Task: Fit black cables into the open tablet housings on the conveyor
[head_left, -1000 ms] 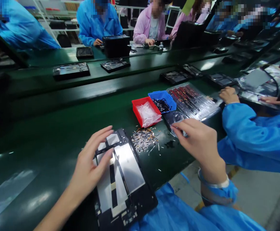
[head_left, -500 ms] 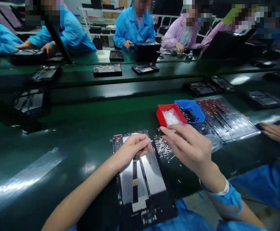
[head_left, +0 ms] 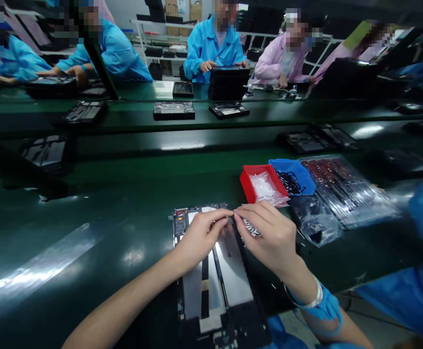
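Pinching fingertips together over the far end of the open tablet frame (head_left: 215, 276) on the near edge of the green belt (head_left: 88, 218), the left hand (head_left: 200, 235) and right hand (head_left: 269, 237) seem to be fitting a tiny, barely visible part, with the pile of small metal parts (head_left: 251, 227) just right suggesting more left.

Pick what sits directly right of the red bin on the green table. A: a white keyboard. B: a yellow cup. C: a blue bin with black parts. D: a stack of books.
C: the blue bin, holding small black parts, sits against the right side of the red bin on the green table.
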Tool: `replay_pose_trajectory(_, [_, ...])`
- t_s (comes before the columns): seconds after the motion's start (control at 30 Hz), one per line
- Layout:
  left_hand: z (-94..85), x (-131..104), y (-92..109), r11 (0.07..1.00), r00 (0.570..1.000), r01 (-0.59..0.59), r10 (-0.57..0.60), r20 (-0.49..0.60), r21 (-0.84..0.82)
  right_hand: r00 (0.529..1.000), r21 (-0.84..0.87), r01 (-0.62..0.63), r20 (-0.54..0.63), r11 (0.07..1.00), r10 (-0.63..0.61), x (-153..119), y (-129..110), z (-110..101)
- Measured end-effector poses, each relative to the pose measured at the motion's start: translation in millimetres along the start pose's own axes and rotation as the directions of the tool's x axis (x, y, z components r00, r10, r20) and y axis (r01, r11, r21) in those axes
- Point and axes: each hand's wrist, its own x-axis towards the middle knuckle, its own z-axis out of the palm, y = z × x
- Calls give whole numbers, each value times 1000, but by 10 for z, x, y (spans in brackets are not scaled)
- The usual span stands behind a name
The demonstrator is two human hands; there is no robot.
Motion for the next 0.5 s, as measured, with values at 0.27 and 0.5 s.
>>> replay_pose_trajectory(0.27, [-16,78,-142,933,978,198,-208,-3,-301,969,-365,-246,-128,898,213,-85,666,92])
replay_pose_trajectory(0.5, [-6,74,-152,933,986,158,-165,6,-325,1000,183,-5,19,983,1,-130,69,226])
